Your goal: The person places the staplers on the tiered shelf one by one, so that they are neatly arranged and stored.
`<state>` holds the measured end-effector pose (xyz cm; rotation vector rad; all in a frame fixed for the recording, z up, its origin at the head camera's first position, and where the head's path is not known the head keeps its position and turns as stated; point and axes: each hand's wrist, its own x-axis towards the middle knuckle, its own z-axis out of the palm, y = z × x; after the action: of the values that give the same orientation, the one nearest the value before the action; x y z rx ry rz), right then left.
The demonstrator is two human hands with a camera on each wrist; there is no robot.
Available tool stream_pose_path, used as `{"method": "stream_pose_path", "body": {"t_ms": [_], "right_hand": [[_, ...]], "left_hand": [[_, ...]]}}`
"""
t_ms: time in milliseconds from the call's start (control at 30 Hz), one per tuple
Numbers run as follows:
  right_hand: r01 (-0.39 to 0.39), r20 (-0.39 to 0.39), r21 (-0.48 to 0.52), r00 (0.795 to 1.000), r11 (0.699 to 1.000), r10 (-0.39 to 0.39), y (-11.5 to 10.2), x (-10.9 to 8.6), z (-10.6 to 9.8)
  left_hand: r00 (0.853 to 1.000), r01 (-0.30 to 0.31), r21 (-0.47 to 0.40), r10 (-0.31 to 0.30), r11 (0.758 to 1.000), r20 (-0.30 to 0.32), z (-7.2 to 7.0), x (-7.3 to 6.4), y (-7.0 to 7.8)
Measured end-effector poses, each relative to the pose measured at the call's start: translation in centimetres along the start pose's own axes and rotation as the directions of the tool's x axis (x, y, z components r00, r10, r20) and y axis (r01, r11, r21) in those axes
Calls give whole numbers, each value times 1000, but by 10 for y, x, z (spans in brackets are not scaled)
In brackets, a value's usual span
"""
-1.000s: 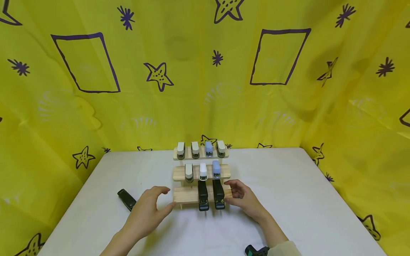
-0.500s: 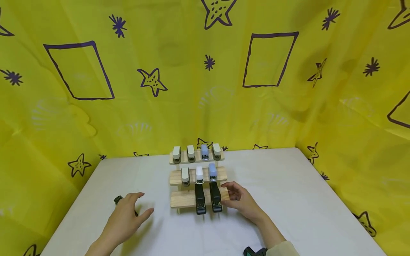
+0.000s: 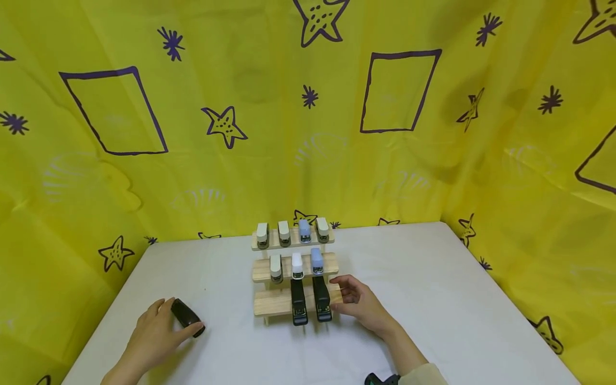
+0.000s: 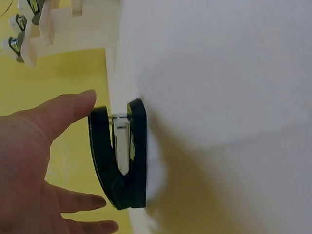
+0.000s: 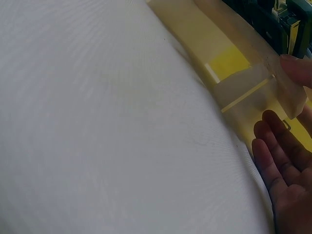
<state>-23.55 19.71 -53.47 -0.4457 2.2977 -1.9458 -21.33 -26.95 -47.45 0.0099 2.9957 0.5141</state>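
Observation:
On the left of the white table lies a black stapler (image 3: 186, 317). My left hand (image 3: 153, 332) spans it, thumb by its near end and fingers by its far end; in the left wrist view the thumb tip (image 4: 87, 99) is right at the stapler's upper arm and the fingers reach past its hinge end, fairly straight. My right hand (image 3: 366, 306) holds the right end of the bottom shelf of a three-tier wooden rack (image 3: 272, 303), thumb in front, fingers curled behind. Beside that thumb stands a black stapler (image 3: 321, 300), with another black stapler (image 3: 298, 303) to its left.
The middle shelf (image 3: 261, 270) bears a cream, a white and a blue stapler; several small staplers stand on the top shelf (image 3: 272, 240). A dark device (image 3: 381, 379) sits by the right sleeve. Yellow patterned curtains (image 3: 269, 176) enclose the table.
My left hand has moved left and down, away from the rack, to the lone black stapler. My right hand stays at the rack's end. The head view has shifted slightly.

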Motion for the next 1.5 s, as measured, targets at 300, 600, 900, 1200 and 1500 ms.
{"method": "stream_pose_path", "body": {"t_ms": [300,600,900,1200,1500], "right_hand": [[8,-1,-7,1000,1000,-8,2,1,0],[7,3,0,1000,1000,-7,4,1,0],[8,4,-2,1000,1000,-8,4,1,-1],[0,4,-3,1000,1000,1,3,0,-1],[6,4,-1,1000,1000,-6,3,0,-1]], "left_hand": [[998,30,-19,-29,999,58,4,1,-10],[998,31,-27,-29,999,61,4,3,-8],[999,12,-33,-10,999,51,6,9,-11],[998,60,-71,-59,996,25,8,7,-7],[991,136,-85,-134,987,25,9,6,-2]]}}
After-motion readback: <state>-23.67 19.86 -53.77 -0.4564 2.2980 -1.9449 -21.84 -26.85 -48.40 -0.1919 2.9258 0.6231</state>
